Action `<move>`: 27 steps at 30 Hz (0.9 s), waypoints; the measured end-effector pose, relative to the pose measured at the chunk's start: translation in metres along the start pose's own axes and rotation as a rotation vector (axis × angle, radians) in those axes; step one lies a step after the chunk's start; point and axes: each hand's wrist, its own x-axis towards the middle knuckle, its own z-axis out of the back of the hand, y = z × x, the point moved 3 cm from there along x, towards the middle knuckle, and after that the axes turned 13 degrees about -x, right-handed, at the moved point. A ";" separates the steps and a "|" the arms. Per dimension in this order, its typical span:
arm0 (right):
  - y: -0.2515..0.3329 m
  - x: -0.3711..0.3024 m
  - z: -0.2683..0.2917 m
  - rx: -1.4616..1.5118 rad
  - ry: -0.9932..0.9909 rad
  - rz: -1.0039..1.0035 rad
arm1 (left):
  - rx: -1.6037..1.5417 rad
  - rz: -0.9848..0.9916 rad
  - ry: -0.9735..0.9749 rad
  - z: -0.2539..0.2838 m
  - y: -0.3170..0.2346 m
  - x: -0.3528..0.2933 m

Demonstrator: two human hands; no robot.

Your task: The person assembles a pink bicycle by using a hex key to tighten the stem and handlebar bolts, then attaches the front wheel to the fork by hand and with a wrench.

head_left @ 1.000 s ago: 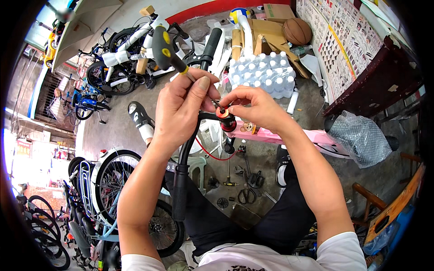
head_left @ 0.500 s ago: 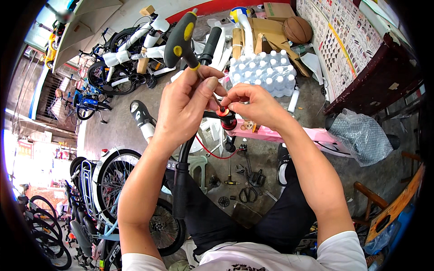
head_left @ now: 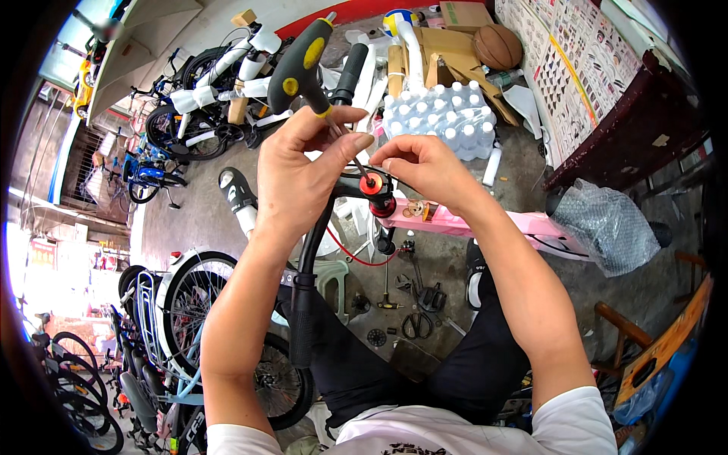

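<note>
The shaft of a T-handle hex key (head_left: 299, 67) is pinched by the left hand (head_left: 299, 171), its tip lowered to the red top cap (head_left: 377, 186) at the left end of the pink bicycle frame (head_left: 493, 222). The right hand (head_left: 428, 168) is held curled just right of the key; whether anything is pinched there cannot be told. Bottles (head_left: 440, 121) are stacked beyond.
</note>
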 end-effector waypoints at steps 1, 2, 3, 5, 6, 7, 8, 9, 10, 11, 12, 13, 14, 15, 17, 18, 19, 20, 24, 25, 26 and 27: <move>-0.001 0.000 0.000 -0.004 -0.013 -0.006 | 0.000 0.000 0.002 -0.001 -0.001 0.000; -0.001 0.000 0.000 -0.004 -0.015 -0.007 | 0.048 -0.014 -0.024 0.000 -0.003 -0.001; -0.001 0.000 0.000 -0.002 -0.024 0.002 | 0.096 -0.029 -0.051 0.000 -0.004 -0.001; -0.002 0.000 0.000 0.001 -0.033 0.010 | 0.048 -0.039 -0.048 -0.003 -0.005 -0.004; -0.002 0.000 0.000 -0.015 -0.029 0.015 | 0.001 -0.049 -0.047 -0.004 -0.005 -0.005; -0.002 0.000 0.000 -0.031 -0.025 0.021 | 0.002 -0.048 -0.047 -0.005 -0.005 -0.006; -0.002 0.001 0.000 -0.030 -0.024 0.020 | -0.037 -0.044 -0.034 -0.005 -0.005 -0.007; -0.003 0.001 -0.001 -0.029 -0.037 0.015 | -0.076 -0.041 -0.021 -0.005 -0.004 -0.008; -0.003 0.001 -0.001 -0.028 -0.051 0.009 | -0.097 -0.035 -0.025 -0.005 0.000 -0.009; -0.003 0.001 0.000 -0.029 -0.052 0.007 | -0.099 -0.034 -0.025 -0.006 -0.001 -0.009; -0.003 0.001 0.000 -0.045 -0.051 -0.001 | -0.134 -0.006 -0.009 -0.008 -0.003 -0.009; -0.004 0.000 0.001 -0.061 -0.051 -0.009 | -0.169 0.023 0.006 -0.009 -0.003 -0.009; -0.003 0.000 0.001 -0.061 -0.050 -0.008 | -0.168 0.022 0.005 -0.008 -0.002 -0.009; -0.003 0.001 0.001 -0.060 -0.055 0.002 | -0.201 0.017 0.023 -0.008 0.000 -0.008; -0.001 0.000 0.001 -0.060 -0.060 0.011 | -0.237 0.011 0.041 -0.008 0.000 -0.008; 0.000 -0.001 0.001 -0.062 -0.060 0.000 | -0.235 0.028 0.038 -0.008 0.000 -0.009; 0.001 -0.001 0.002 -0.064 -0.060 -0.011 | -0.234 0.045 0.035 -0.008 0.001 -0.009; 0.000 -0.001 0.002 -0.064 -0.060 -0.012 | -0.235 0.046 0.035 -0.008 0.002 -0.008; 0.000 -0.001 0.001 -0.053 -0.065 0.026 | -0.210 -0.006 -0.019 -0.007 0.007 -0.007; 0.001 -0.002 0.002 -0.021 -0.077 0.058 | -0.211 -0.036 -0.050 -0.007 0.007 -0.007; 0.003 -0.003 0.002 -0.020 -0.076 0.058 | -0.209 -0.035 -0.050 -0.006 0.008 -0.007; 0.007 -0.003 0.001 0.029 -0.045 0.081 | -0.180 -0.073 -0.061 -0.003 0.008 -0.007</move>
